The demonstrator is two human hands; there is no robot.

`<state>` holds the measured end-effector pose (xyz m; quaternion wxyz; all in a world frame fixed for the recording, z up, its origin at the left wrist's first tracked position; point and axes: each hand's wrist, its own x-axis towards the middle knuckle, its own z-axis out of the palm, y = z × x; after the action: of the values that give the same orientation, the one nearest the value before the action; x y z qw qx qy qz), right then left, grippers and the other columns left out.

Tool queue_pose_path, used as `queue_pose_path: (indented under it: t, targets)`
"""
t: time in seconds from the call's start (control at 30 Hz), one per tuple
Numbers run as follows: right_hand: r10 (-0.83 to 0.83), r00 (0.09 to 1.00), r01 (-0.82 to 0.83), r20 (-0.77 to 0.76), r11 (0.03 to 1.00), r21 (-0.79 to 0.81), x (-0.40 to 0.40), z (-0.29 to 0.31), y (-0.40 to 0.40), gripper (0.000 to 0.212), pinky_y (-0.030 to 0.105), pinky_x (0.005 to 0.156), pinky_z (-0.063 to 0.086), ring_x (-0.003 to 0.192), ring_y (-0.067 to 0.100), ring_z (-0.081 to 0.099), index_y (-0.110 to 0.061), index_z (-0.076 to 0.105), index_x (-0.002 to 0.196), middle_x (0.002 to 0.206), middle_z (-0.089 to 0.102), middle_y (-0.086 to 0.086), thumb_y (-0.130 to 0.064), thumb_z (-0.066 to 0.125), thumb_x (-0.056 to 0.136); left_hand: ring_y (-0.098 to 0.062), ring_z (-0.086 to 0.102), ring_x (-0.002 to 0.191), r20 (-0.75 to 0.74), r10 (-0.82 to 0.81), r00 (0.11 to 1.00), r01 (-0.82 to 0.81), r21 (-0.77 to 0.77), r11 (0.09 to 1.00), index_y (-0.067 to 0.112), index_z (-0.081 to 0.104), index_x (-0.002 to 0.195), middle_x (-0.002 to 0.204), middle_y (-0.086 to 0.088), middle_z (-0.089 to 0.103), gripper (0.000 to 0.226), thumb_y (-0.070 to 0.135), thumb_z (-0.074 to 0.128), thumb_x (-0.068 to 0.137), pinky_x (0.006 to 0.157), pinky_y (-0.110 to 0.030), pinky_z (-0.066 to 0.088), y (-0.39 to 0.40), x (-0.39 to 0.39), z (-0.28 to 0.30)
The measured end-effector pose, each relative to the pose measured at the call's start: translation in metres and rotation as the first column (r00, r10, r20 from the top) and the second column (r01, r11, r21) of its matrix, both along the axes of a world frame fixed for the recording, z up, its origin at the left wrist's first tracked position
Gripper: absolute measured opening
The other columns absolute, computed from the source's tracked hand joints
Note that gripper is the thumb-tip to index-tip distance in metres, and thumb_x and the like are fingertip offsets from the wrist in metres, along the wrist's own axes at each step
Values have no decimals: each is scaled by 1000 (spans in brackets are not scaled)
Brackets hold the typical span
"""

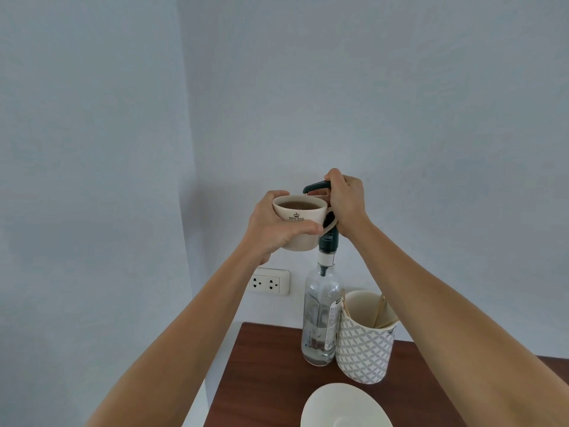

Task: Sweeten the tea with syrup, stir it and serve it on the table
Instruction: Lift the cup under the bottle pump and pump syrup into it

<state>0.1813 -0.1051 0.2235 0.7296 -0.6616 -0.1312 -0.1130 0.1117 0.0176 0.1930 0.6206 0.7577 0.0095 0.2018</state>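
Observation:
My left hand (275, 229) holds a cream cup (300, 221) of brown tea up in the air, level with the top of a tall clear syrup bottle (321, 315). The bottle stands on the dark wooden table (268, 371) and has a dark green pump (315, 187) on top. The pump's spout hangs just over the cup's far rim. My right hand (346, 203) is wrapped over the pump head. A little syrup lies at the bottom of the bottle.
A white and grey patterned holder (365, 349) with wooden stir sticks (381, 309) stands right of the bottle. A white saucer (345, 406) lies at the table's near edge. A wall socket (269, 282) sits left of the bottle.

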Motion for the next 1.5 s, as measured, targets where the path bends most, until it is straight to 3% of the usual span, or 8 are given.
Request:
queue_pose_path:
  t: [0.33, 0.47, 0.6, 0.83, 0.97, 1.2, 1.4, 1.5]
  targets:
    - [-21, 1000, 21, -10, 1000, -1, -9, 8, -3, 35, 39, 69, 61, 72, 29, 78, -7, 63, 77, 83, 78, 16, -40, 58, 88, -19, 65, 104, -8, 12, 1000, -12, 14, 1000, 30, 53, 120, 115, 3, 66, 100, 44, 87, 27, 83, -41, 59, 5, -7, 1]
    - [-257, 962, 263, 95, 963, -62, -16, 3, -9, 57, 38, 68, 52, 64, 18, 61, -10, 51, 66, 72, 66, 16, -64, 54, 86, -16, 65, 99, -4, 2, 1000, -2, -3, 1000, 29, 53, 122, 111, 7, 65, 103, 42, 87, 25, 81, -39, 59, 7, -13, 2]
    - [-423, 890, 404, 170, 905, 133, -44, -24, -19, 44, 20, 74, 48, 77, 2, 61, -10, 60, 80, 92, 73, 2, -48, 49, 98, -14, 65, 99, -2, -22, 1000, 22, -8, 1000, 28, 54, 126, 114, 6, 65, 109, 41, 88, 24, 77, -35, 57, 7, -21, 0]
    - [-77, 993, 76, 91, 997, 19, -70, -78, -29, 50, 59, 88, 56, 91, 40, 70, -15, 75, 88, 90, 74, 22, -51, 43, 99, -12, 66, 99, -4, -72, 997, 72, 23, 997, 28, 54, 126, 110, 6, 67, 107, 42, 89, 26, 86, -36, 59, -5, -39, -20]
    - [37, 998, -38, 45, 998, 40, -82, -90, -38, 45, 57, 95, 53, 103, 40, 68, -26, 78, 89, 100, 75, 20, -38, 38, 105, -13, 68, 102, 3, -100, 995, 100, 14, 995, 27, 55, 122, 110, 6, 70, 101, 41, 90, 28, 87, -35, 59, -17, -50, -44]
    - [64, 997, -62, -36, 997, 52, -101, -127, -63, 39, 54, 98, 52, 108, 38, 68, -7, 75, 107, 106, 76, 18, -18, 37, 106, -7, 68, 104, 19, -147, 989, 147, 3, 989, 26, 54, 127, 110, 9, 71, 103, 40, 93, 33, 90, -26, 56, -39, -68, -90]
    - [41, 994, -35, -97, 997, 63, -126, -168, -81, 39, 26, 84, 56, 95, 12, 72, -15, 76, 98, 93, 79, -4, -14, 37, 106, 1, 66, 108, -4, -205, 979, 205, 38, 978, 23, 52, 131, 115, 8, 70, 88, 13, 100, 57, 88, -16, 53, -53, -83, -140]
    - [54, 987, -44, -154, 997, 68, -135, -192, -90, 38, 33, 82, 59, 96, 16, 74, -15, 76, 102, 98, 79, 2, -15, 38, 105, -3, 66, 112, 0, -209, 978, 209, 65, 976, 27, 53, 128, 116, 9, 71, 88, 22, 101, 55, 93, -19, 53, -61, -91, -166]
